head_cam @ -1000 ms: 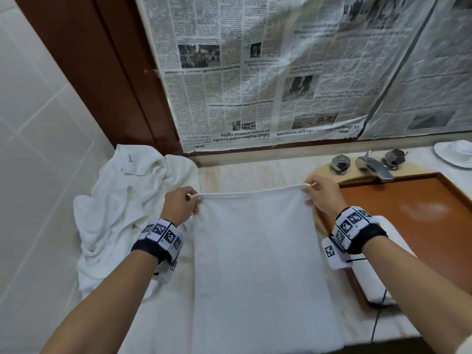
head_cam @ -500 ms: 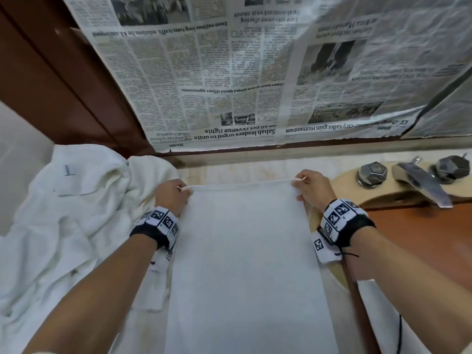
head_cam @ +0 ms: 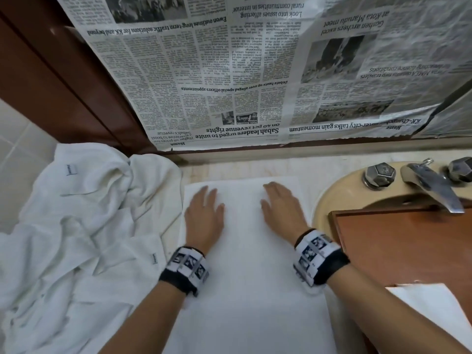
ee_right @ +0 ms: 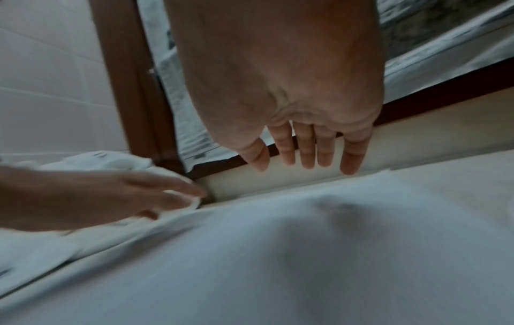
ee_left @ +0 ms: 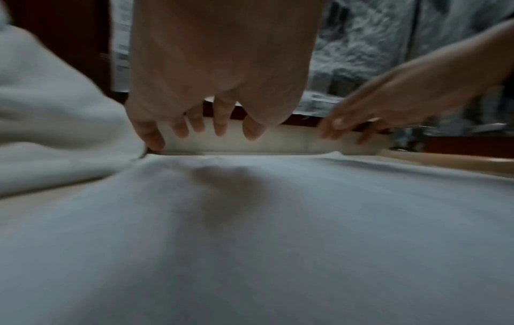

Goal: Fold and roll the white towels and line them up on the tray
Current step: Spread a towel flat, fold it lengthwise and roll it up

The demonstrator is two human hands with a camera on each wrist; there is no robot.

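A white towel (head_cam: 252, 264) lies spread flat on the counter (head_cam: 314, 172), filling the lower centre of the head view, its far edge running parallel to the back ledge. The left hand (head_cam: 204, 215) and the right hand (head_cam: 282, 208) both rest palm-down on the towel's far half, fingers straight and slightly spread, gripping nothing. In the wrist views the fingertips (ee_left: 219, 127) appear to hover at or just above the cloth; contact at the tips cannot be confirmed because of blur.

A heap of unfolded towels (head_cam: 76, 226) occupies the left of the frame, touching or just beside the spread towel's left edge. The wooden tray (head_cam: 408, 241) sits at the right, over the sink basin (head_cam: 329, 198), with a white item (head_cam: 434, 310) lying on its lower part, cut off by the frame edge. A faucet (head_cam: 431, 185) overhangs the tray's far edge. Newspaper (head_cam: 255, 72) covers the wall behind.

Assessment: the current step appears to be smoothing prior to folding; no finished roll is identifiable on the tray.

Risks from here:
- Uneven hand pressure may skew the towel, producing misaligned edges at the fold.
- The towel's near portion runs out of frame, possibly over the counter edge; its weight may drag the cloth.
- The adjacent heap may catch the left edge during folding.
- The right edge lies near the basin rim and may slip onto it.
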